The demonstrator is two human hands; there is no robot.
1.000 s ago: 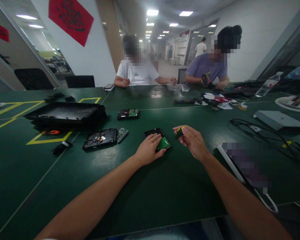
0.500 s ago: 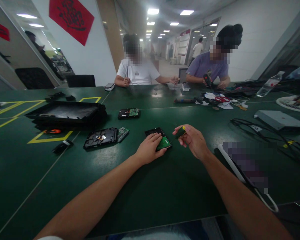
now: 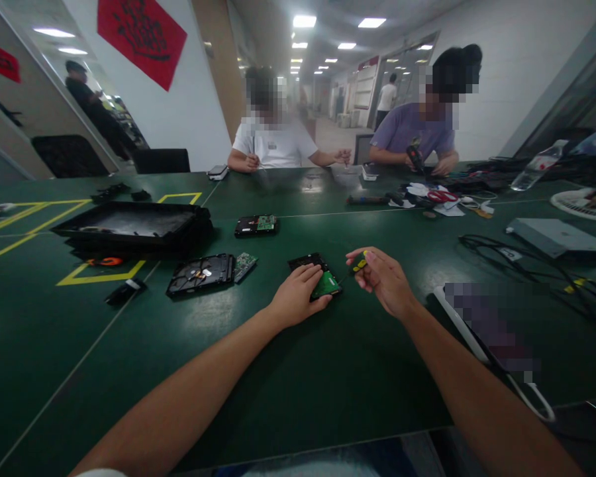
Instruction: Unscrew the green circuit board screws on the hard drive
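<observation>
A small hard drive (image 3: 318, 275) with a green circuit board facing up lies on the green table (image 3: 328, 371). My left hand (image 3: 293, 298) rests on its near left edge, fingers curled over it and holding it down. Just to the right, my right hand (image 3: 385, 281) pinches a small screwdriver (image 3: 358, 263) with a black and yellow handle, its tip angled down toward the drive's right side.
An opened hard drive (image 3: 201, 273) with a loose circuit board (image 3: 244, 264) lies to the left, another drive (image 3: 255, 225) farther back. A black tray (image 3: 134, 225) stands at left. Cables (image 3: 531, 265) and a grey box (image 3: 556, 237) lie at right. Two people work across the table.
My right hand has turned the screwdriver a little in its fingers, showing more of the yellow marking. My left hand stays on the drive.
</observation>
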